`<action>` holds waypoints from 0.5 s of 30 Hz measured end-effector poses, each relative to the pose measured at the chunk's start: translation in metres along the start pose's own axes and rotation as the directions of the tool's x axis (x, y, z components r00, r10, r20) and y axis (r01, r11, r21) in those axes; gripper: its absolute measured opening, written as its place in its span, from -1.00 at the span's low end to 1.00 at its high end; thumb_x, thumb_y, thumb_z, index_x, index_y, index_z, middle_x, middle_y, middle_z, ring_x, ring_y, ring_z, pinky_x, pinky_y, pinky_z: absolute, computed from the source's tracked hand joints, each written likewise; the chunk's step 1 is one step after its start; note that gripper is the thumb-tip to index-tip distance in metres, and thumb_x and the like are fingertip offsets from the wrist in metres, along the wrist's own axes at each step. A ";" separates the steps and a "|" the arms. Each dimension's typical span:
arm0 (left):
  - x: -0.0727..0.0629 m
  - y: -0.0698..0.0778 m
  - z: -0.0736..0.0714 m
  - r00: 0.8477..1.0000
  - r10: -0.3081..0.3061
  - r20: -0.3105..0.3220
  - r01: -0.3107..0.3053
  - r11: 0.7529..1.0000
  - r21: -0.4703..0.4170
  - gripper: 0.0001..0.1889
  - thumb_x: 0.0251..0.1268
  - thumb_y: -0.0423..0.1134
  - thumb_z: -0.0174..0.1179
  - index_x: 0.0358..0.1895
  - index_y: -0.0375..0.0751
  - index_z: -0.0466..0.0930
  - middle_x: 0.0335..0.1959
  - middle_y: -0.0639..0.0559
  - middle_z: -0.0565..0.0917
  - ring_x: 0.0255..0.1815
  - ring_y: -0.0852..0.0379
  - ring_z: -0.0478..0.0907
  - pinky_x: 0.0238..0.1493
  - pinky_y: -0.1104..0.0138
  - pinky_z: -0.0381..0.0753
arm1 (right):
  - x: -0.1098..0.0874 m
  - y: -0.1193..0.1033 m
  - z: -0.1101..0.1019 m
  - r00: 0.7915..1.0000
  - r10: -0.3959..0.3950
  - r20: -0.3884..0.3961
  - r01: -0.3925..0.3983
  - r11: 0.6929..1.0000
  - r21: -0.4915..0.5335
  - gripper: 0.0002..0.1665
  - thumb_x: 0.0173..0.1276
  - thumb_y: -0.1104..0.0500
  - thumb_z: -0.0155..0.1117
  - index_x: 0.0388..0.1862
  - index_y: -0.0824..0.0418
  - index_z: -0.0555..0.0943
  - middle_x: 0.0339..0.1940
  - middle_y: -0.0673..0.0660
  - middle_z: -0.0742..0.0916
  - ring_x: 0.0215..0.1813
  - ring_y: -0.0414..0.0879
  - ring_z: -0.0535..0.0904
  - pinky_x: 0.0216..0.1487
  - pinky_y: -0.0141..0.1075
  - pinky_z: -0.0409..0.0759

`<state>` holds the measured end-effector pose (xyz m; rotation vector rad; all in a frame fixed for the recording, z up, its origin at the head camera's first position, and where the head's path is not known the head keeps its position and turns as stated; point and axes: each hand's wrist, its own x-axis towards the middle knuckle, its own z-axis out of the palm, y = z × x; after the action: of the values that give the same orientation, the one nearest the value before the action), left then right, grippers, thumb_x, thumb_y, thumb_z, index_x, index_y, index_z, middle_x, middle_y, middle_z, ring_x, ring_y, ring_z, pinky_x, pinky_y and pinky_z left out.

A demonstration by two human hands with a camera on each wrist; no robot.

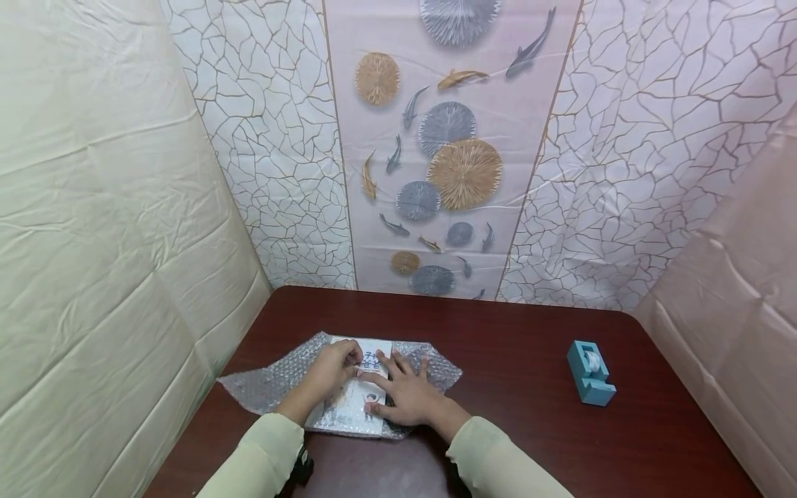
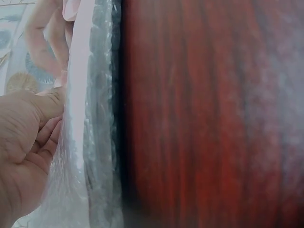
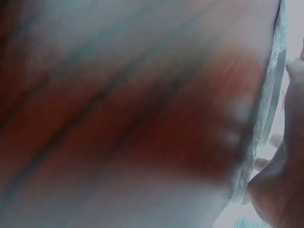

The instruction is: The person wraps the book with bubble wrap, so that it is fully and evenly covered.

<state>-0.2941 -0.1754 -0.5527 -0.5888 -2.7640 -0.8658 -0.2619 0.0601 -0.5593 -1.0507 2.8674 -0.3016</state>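
Observation:
A white book (image 1: 377, 346) with dark blue lettering and a small picture on its cover lies on a sheet of bubble wrap (image 1: 268, 386). Clear wrap also covers the lower part of the cover, and loose flaps spread out to both sides. My left hand (image 1: 331, 368) is over the book's left half, fingers curled and thumb against them, pinching the wrap near the middle of the cover. In the left wrist view the thumb and fingertips meet at the wrapped face. Fingers spread, my right hand (image 1: 407, 395) presses down on the right half of the book.
A blue tape dispenser (image 1: 591, 373) with a clear roll stands at the right of the dark red-brown table (image 1: 498, 401). Patterned cloth (image 1: 448, 228) hangs behind the table, with pale cloth walls on the left and right.

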 end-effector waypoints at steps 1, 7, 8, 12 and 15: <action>0.001 0.000 0.000 1.000 -0.004 0.001 0.004 1.000 -0.002 -0.69 0.12 -0.49 0.61 -0.28 -0.06 0.67 -0.29 0.10 0.75 -0.22 0.20 0.69 -0.08 0.27 0.77 | 0.000 0.000 0.000 1.000 -0.005 0.011 0.005 1.000 -0.008 -0.20 0.65 -0.60 -0.15 0.78 -0.55 0.18 0.92 0.12 0.07 0.88 0.34 0.00 0.44 0.85 0.00; 0.000 -0.002 0.000 0.999 0.052 0.002 -0.052 0.998 0.032 -0.75 0.17 -0.46 0.59 -0.29 -0.06 0.72 -0.27 0.09 0.74 -0.22 0.18 0.70 -0.08 0.31 0.78 | -0.001 0.002 -0.003 0.998 -0.023 0.056 0.022 1.000 0.006 -0.31 0.69 -0.57 -0.23 0.74 -0.68 0.14 0.93 0.13 -0.02 0.89 0.37 -0.10 0.46 0.85 -0.07; 0.000 -0.002 -0.001 0.998 0.066 0.011 -0.066 0.997 0.036 -0.77 0.19 -0.45 0.59 -0.30 -0.05 0.74 -0.25 0.09 0.74 -0.20 0.17 0.70 -0.07 0.30 0.78 | -0.001 0.002 -0.003 0.998 -0.023 0.060 0.023 1.000 0.010 -0.31 0.69 -0.57 -0.23 0.74 -0.68 0.13 0.94 0.13 -0.03 0.89 0.36 -0.11 0.47 0.85 -0.08; -0.006 -0.002 -0.012 0.991 0.111 0.078 -0.113 0.993 0.021 -0.84 0.32 -0.38 0.53 -0.26 0.00 0.77 -0.15 0.10 0.75 -0.09 0.11 0.73 0.07 0.17 0.80 | 0.000 0.002 -0.002 0.997 -0.024 0.070 0.023 1.000 0.021 -0.31 0.69 -0.58 -0.24 0.73 -0.69 0.12 0.94 0.11 -0.03 0.90 0.35 -0.12 0.49 0.83 -0.10; -0.011 -0.004 -0.021 0.980 0.137 0.142 -0.139 0.990 0.004 -0.87 0.40 -0.36 0.46 -0.16 0.00 0.79 -0.05 0.08 0.75 0.02 0.02 0.74 0.18 0.02 0.78 | -0.001 0.002 -0.003 0.998 -0.023 0.066 0.022 1.000 0.017 -0.30 0.68 -0.59 -0.23 0.73 -0.71 0.10 0.94 0.12 -0.02 0.89 0.36 -0.11 0.49 0.83 -0.10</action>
<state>-0.2846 -0.1937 -0.5406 -0.8599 -2.8091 -0.8026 -0.2627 0.0623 -0.5572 -1.0696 2.7924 -0.2851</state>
